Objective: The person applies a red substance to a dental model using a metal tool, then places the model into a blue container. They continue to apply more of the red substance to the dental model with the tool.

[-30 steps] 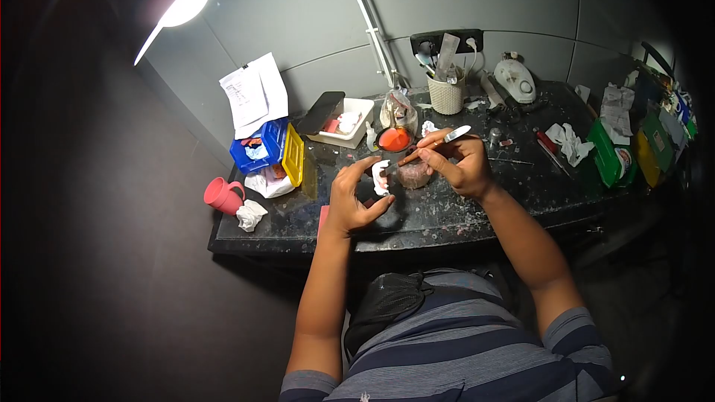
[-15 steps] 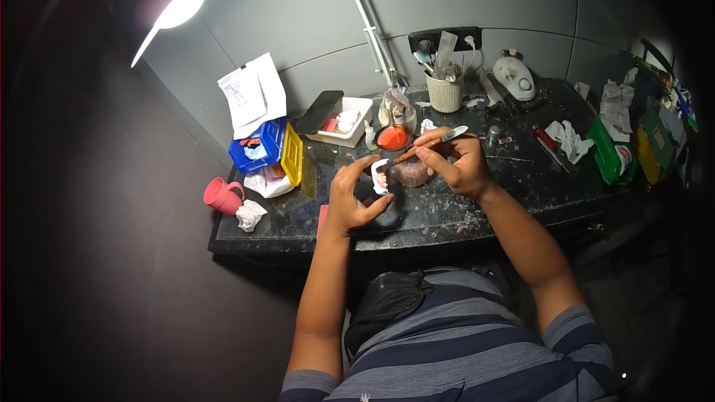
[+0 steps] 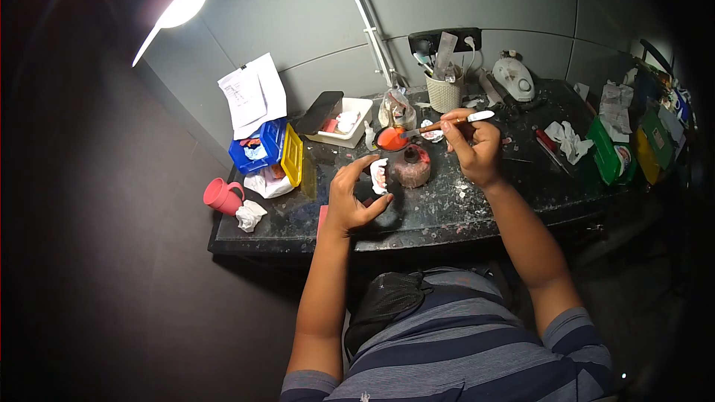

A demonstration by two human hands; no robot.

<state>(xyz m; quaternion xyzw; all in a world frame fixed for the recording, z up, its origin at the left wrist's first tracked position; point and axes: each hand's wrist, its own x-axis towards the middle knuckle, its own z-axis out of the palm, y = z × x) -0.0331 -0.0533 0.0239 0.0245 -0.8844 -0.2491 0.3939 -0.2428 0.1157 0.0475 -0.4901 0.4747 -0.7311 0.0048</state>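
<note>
My left hand (image 3: 348, 198) is closed on a small white dental cast (image 3: 378, 176) with pinkish material on its inner side, gripped between thumb and fingers above the bench. In my right hand (image 3: 477, 150), a wax knife (image 3: 441, 126) with a brown handle and a pale rear end is held like a pen. Its tip reaches into a round dish of orange-red wax (image 3: 390, 138). Between my hands stands a squat glass bottle (image 3: 412, 169) with a dark top and reddish contents, apparently a spirit burner; I cannot make out a flame.
A white box (image 3: 356, 132), blue container (image 3: 257, 150) and pink mug (image 3: 220, 195) stand leftward on the black bench (image 3: 447, 234). Behind are a tool cup (image 3: 445, 95) and lamp arm (image 3: 365, 22). Crumpled paper (image 3: 570, 141) and a green box (image 3: 609, 150) lie at right.
My right hand has moved right and slightly back, taking the wax knife's tip from beside the cast to the wax dish. The bottle is now uncovered. My left hand stays put, the cast slightly turned.
</note>
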